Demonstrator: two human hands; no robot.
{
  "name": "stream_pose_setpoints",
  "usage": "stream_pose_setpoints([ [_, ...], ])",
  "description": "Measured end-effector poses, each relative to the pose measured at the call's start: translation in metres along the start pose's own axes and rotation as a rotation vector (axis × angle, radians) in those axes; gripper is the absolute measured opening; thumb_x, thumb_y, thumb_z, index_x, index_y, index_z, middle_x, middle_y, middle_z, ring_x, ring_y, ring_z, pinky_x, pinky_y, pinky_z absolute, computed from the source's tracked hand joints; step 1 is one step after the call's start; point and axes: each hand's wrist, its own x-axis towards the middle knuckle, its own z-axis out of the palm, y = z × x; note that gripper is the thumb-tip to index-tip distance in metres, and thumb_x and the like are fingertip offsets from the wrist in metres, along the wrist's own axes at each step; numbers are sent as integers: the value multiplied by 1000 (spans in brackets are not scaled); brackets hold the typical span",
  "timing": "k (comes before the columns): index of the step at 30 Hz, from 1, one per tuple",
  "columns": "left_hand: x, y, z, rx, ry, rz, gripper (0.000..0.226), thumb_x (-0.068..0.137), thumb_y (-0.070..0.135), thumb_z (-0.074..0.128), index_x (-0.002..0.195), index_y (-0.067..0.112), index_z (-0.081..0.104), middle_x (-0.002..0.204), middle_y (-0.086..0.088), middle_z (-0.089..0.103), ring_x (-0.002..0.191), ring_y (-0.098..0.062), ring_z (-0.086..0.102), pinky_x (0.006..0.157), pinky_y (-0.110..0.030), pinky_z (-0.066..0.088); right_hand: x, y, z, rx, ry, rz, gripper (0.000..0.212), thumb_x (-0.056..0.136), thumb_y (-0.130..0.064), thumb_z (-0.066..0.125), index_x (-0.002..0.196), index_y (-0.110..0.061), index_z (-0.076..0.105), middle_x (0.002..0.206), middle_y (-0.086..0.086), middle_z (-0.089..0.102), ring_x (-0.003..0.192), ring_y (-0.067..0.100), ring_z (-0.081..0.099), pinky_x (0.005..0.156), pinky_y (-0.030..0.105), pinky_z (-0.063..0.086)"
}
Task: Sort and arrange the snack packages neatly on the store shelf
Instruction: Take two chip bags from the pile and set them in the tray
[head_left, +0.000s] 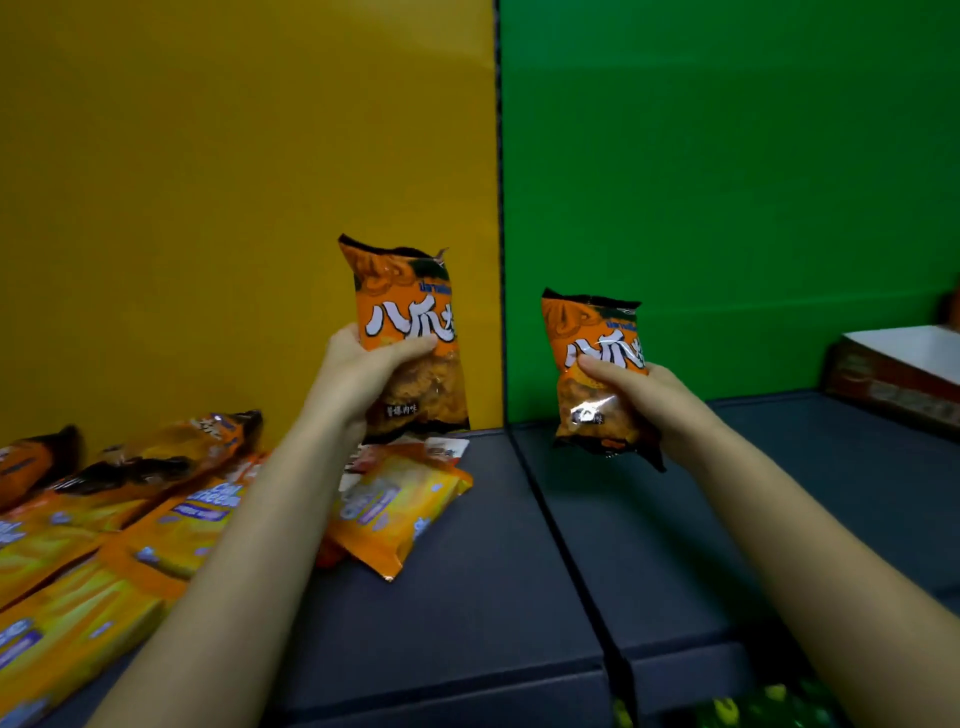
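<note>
- While one glossy orange plastic snack bag (410, 306) is clasped in the left hand (358, 374), its twin (592, 332) in the right hand (644, 400), fingers (415, 344) curled round each, above the grey shelf (467, 597).
- Yellow foil packets (171, 525) are left jumbled; sorting is judged barely begun.

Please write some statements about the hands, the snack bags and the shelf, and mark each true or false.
1. The left hand grips the left orange bag, the right hand the right orange bag. True.
2. Yellow packages lie on the shelf at the left. True.
3. The right orange bag lies flat on the shelf. False: the hand holds it upright.
4. The panel behind the right orange bag is yellow. False: it is the green panel.
</note>
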Motion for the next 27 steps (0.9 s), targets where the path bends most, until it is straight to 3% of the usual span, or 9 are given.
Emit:
stream_pose_setpoints([
  [5, -30, -4, 96, -30, -226, -45, 41, 76, 18, 73, 114, 17, 56, 105, -3, 68, 94, -23, 66, 78, -36, 53, -42, 0, -82, 39, 131, -4, 20, 81, -28, 70, 97, -18, 66, 89, 3, 73, 72, 17, 69, 59, 24, 56],
  [11, -76, -10, 235, -134, -432, -121, 24, 78, 15, 72, 98, 21, 60, 97, -4, 70, 83, -21, 67, 71, -32, 54, -105, -6, -227, -47, 342, -31, 36, 79, -29, 72, 112, -18, 63, 101, 7, 72, 84, 23, 70, 64, 28, 55],
  [19, -152, -14, 415, -249, -605, -186, 40, 76, 16, 73, 113, 14, 59, 102, -8, 71, 87, -24, 68, 75, -35, 56, -175, -9, -407, -165, 550, -34, 40, 78, -32, 72, 114, -17, 63, 107, 7, 71, 90, 24, 68, 69, 29, 54],
  [22, -171, -13, 468, -256, -648, -187, 31, 75, 15, 74, 102, 19, 59, 100, -6, 70, 86, -23, 68, 77, -36, 56, -190, -12, -453, -189, 592, -42, 40, 80, -31, 71, 117, -18, 61, 112, 7, 69, 96, 25, 67, 74, 29, 53],
  [27, -173, -9, 541, -256, -664, -163, 28, 74, 17, 75, 95, 24, 56, 104, -7, 70, 92, -27, 68, 84, -42, 55, -194, -11, -522, -229, 629, -11, 18, 78, -36, 71, 88, -29, 57, 110, 6, 67, 98, 27, 65, 85, 38, 52],
])
